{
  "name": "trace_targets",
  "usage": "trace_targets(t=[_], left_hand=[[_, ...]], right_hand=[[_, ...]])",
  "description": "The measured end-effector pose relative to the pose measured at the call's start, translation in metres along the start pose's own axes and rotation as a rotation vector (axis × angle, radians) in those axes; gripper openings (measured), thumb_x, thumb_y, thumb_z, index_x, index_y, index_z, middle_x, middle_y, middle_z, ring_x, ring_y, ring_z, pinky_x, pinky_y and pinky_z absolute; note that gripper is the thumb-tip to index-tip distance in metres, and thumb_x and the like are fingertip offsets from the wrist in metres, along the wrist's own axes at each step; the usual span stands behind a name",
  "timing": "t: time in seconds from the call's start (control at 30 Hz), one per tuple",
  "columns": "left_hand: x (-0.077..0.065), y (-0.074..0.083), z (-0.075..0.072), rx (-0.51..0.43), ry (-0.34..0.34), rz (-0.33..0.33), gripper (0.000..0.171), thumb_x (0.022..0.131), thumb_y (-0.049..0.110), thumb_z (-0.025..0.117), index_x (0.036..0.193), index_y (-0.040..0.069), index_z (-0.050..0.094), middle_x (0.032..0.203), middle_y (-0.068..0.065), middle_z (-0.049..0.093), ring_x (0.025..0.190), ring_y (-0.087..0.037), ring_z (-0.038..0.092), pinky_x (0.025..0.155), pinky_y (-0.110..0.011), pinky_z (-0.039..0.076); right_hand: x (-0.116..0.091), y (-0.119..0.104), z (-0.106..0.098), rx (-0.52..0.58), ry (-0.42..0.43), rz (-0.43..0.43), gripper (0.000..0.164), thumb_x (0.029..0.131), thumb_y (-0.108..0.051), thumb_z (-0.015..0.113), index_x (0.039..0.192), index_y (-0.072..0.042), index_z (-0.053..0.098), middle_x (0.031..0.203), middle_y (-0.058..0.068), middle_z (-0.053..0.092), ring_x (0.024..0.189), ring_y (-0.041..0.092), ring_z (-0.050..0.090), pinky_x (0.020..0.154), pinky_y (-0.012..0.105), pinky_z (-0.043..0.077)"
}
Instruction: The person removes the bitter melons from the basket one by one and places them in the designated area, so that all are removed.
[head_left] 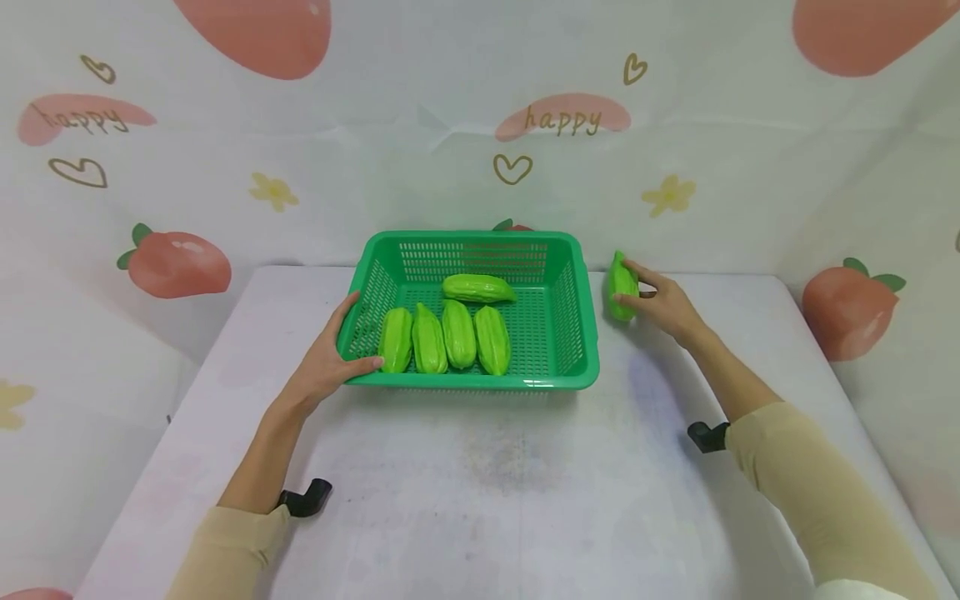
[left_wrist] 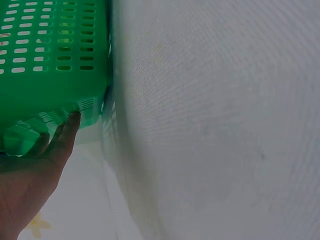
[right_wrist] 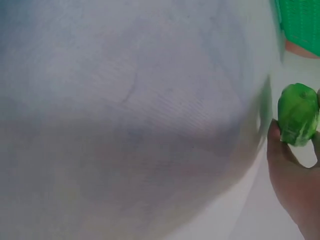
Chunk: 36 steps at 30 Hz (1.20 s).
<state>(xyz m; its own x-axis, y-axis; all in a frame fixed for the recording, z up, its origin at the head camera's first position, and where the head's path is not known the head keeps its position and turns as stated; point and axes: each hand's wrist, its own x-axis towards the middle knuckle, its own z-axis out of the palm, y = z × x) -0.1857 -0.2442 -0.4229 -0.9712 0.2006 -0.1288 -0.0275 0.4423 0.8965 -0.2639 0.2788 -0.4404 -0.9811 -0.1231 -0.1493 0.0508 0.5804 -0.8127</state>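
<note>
While the left hand grips the green basket by its near left corner, the right hand pinches a green gourd beside the basket's right end. The gourd's long axis runs front to back, tapered tip facing the backdrop.

— What's behind the table?
— A pale, creased backdrop, continuing on both sides, printed with red fruit, gold hearts, yellow flowers and the word "happy".
— And the table itself?
— Whitish, with grey-brown smudges near its middle, softly lit
</note>
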Motion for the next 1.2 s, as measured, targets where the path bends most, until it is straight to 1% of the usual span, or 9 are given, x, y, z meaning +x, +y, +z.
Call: trace_targets(t=[0.07, 0.27, 0.33, 0.43, 0.5, 0.7, 0.83, 1.03, 1.2], left_hand=[[0.000, 0.000, 0.000, -0.002, -0.001, 0.003, 0.107, 0.085, 0.018, 0.078, 0.159, 0.040, 0.004, 0.165, -0.010, 0.004, 0.148, -0.037, 0.010, 0.111, -0.067, 0.014], [-0.001, 0.001, 0.001, 0.002, 0.005, 0.003, 0.106, 0.085, 0.018, 0.077, 0.159, 0.039, 0.004, 0.165, -0.011, 0.005, 0.148, -0.037, 0.010, 0.111, -0.067, 0.014], [-0.001, 0.001, 0.001, -0.001, 0.005, 0.003, 0.105, 0.085, 0.018, 0.077, 0.159, 0.039, 0.004, 0.165, -0.011, 0.005, 0.148, -0.037, 0.010, 0.111, -0.067, 0.014], [-0.002, 0.001, 0.001, -0.004, 0.005, 0.004, 0.105, 0.086, 0.018, 0.076, 0.159, 0.040, 0.005, 0.165, -0.011, 0.005, 0.148, -0.037, 0.011, 0.111, -0.067, 0.015], [-0.002, 0.000, 0.001, -0.003, 0.006, 0.005, 0.105, 0.086, 0.018, 0.076, 0.159, 0.040, 0.005, 0.165, -0.011, 0.005, 0.148, -0.037, 0.011, 0.111, -0.067, 0.015], [-0.002, 0.000, 0.000, -0.009, 0.002, 0.014, 0.107, 0.085, 0.019, 0.077, 0.159, 0.041, 0.001, 0.166, -0.007, 0.005, 0.148, -0.034, 0.010, 0.112, -0.065, 0.015], [-0.002, -0.001, 0.000, -0.012, -0.001, 0.019, 0.108, 0.086, 0.019, 0.076, 0.158, 0.040, -0.001, 0.166, -0.006, 0.004, 0.148, -0.034, 0.010, 0.111, -0.065, 0.015], [-0.001, 0.000, 0.000, -0.010, -0.002, 0.023, 0.108, 0.086, 0.019, 0.076, 0.158, 0.040, -0.001, 0.166, -0.005, 0.003, 0.149, -0.033, 0.009, 0.112, -0.065, 0.014], [0.000, -0.001, 0.000, -0.007, 0.000, 0.021, 0.108, 0.086, 0.019, 0.076, 0.158, 0.040, -0.002, 0.166, -0.004, 0.003, 0.149, -0.032, 0.008, 0.112, -0.064, 0.014]], right_hand=[[0.000, 0.003, 0.000, -0.014, 0.000, 0.001, 0.078, 0.094, -0.039, 0.068, 0.158, -0.024, 0.027, 0.160, 0.020, 0.025, 0.133, 0.047, 0.042, 0.100, 0.052, 0.040], [0.000, 0.008, 0.001, -0.053, 0.005, 0.008, 0.077, 0.094, -0.036, 0.068, 0.158, -0.020, 0.028, 0.156, 0.023, 0.031, 0.135, 0.043, 0.042, 0.095, 0.044, 0.044], [-0.001, 0.009, 0.000, -0.041, 0.000, 0.007, 0.077, 0.095, -0.034, 0.068, 0.158, -0.019, 0.028, 0.156, 0.024, 0.030, 0.136, 0.043, 0.040, 0.097, 0.046, 0.044], [-0.003, 0.010, -0.001, -0.024, -0.020, 0.013, 0.077, 0.095, -0.032, 0.067, 0.159, -0.019, 0.026, 0.158, 0.025, 0.027, 0.139, 0.044, 0.036, 0.103, 0.052, 0.039], [-0.004, 0.011, -0.002, -0.012, -0.030, 0.021, 0.077, 0.095, -0.031, 0.067, 0.159, -0.018, 0.025, 0.157, 0.025, 0.027, 0.139, 0.045, 0.035, 0.106, 0.055, 0.036], [-0.006, 0.012, -0.003, -0.014, -0.041, 0.029, 0.079, 0.095, -0.034, 0.066, 0.160, -0.021, 0.022, 0.154, 0.026, 0.033, 0.137, 0.041, 0.037, 0.104, 0.052, 0.035], [-0.006, 0.012, -0.003, -0.016, -0.038, 0.022, 0.079, 0.095, -0.035, 0.065, 0.160, -0.024, 0.021, 0.156, 0.024, 0.030, 0.138, 0.042, 0.036, 0.105, 0.054, 0.034], [-0.006, 0.011, -0.003, 0.009, -0.013, 0.021, 0.081, 0.095, -0.035, 0.066, 0.160, -0.027, 0.019, 0.161, 0.020, 0.021, 0.141, 0.045, 0.031, 0.109, 0.060, 0.029], [-0.007, 0.009, -0.004, 0.006, 0.044, -0.023, 0.079, 0.095, -0.033, 0.066, 0.160, -0.022, 0.023, 0.159, 0.020, 0.027, 0.140, 0.044, 0.033, 0.108, 0.062, 0.030]])
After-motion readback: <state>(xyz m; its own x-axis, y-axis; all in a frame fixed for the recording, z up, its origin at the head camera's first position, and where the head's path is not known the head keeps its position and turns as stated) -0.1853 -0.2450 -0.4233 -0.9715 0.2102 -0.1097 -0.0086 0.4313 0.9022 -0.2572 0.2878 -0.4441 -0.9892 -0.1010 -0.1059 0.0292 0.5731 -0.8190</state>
